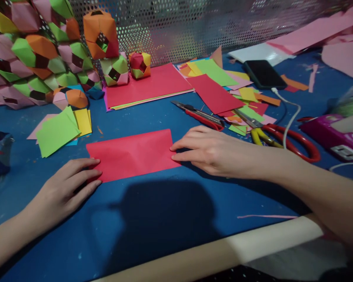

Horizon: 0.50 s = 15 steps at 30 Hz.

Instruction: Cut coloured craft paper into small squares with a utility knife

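Observation:
A sheet of red paper (135, 154), folded over with a rounded, uncreased fold along its far side, lies on the blue tabletop in front of me. At its left end, my left hand (72, 182) holds the paper with bent, slightly parted fingers, the tips on its edge. The right end is held by the fingertips of my right hand (207, 150); part of that thumb is hidden. Just beyond my right hand lies a box cutter (198, 114) with a red handle. Scissors (291, 141) with red and yellow grips lie beside my right forearm.
Origami modules (38, 51) are stacked at the back left. Green paper pieces (57, 131) lie before them. A red sheet pile (153, 86), paper scraps (247, 105) and a phone (264, 74) on a cable sit farther back. A purple power strip (335, 137) is at right.

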Motion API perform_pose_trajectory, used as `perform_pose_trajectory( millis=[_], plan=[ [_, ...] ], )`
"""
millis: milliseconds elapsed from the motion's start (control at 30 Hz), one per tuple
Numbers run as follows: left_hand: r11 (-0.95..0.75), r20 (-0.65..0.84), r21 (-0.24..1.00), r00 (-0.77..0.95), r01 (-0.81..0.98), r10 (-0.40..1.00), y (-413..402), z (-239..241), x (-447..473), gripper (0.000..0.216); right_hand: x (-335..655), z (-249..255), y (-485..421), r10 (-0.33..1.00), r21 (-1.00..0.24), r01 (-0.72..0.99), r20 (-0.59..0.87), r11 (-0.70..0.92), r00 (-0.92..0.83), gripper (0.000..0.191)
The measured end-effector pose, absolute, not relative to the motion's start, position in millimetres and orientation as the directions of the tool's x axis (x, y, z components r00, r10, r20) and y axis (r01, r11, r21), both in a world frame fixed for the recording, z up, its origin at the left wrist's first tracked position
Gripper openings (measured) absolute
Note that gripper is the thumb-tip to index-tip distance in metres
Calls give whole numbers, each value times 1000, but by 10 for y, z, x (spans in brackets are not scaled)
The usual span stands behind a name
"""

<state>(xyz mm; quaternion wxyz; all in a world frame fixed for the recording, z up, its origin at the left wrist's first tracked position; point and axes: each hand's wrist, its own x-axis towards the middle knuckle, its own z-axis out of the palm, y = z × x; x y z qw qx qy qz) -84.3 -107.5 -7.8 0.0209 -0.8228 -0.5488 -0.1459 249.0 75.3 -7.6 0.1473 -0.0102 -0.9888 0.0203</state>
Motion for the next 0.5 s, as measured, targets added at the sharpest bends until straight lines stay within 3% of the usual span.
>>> perform_pose_trajectory(
  millis=[133, 500],
  plan=[
    [-355, 260, 185, 302, 917, 917, -1080, -102, -841, 19, 2487, -74, 747, 34, -39, 24, 288, 999, -957, 30],
    [-368, 271, 178, 314, 913, 910, -1035, -57, -821, 20, 2499, -72, 755, 16, -53, 1, 288, 999, -958, 29]
  ],
)
